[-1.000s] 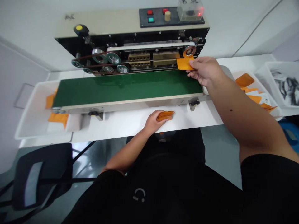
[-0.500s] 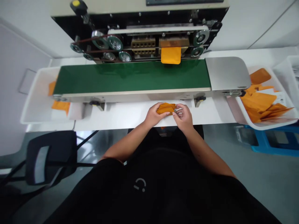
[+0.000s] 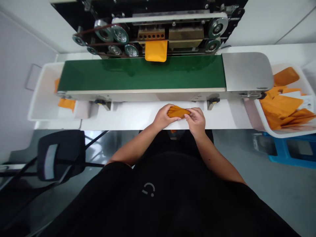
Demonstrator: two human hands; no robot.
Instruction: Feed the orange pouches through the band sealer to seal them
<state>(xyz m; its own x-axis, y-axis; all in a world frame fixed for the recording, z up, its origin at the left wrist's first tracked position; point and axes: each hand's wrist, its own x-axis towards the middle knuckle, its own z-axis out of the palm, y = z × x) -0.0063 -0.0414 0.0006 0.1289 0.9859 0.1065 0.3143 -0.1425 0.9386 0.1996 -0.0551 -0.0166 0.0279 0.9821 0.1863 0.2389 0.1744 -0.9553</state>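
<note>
My left hand (image 3: 163, 118) grips a small stack of orange pouches (image 3: 177, 112) on the white table edge in front of me. My right hand (image 3: 197, 120) meets it from the right, fingers pinched on the same stack. Beyond them runs the green conveyor belt (image 3: 138, 74) of a band sealer. A single orange pouch (image 3: 156, 51) hangs in the sealer's jaws above the belt, left of centre.
A white tray (image 3: 283, 130) at the right holds several orange pouches. Another white tray (image 3: 39, 108) at the belt's left end holds a few sealed ones. A steel plate (image 3: 247, 70) caps the belt's right end. A black chair (image 3: 59, 154) stands lower left, a blue stool (image 3: 288, 151) lower right.
My right hand left the pouch at the sealer's intake and came back to the stack in my left hand. The fed pouch has travelled leftward along the sealer. My view tilted down.
</note>
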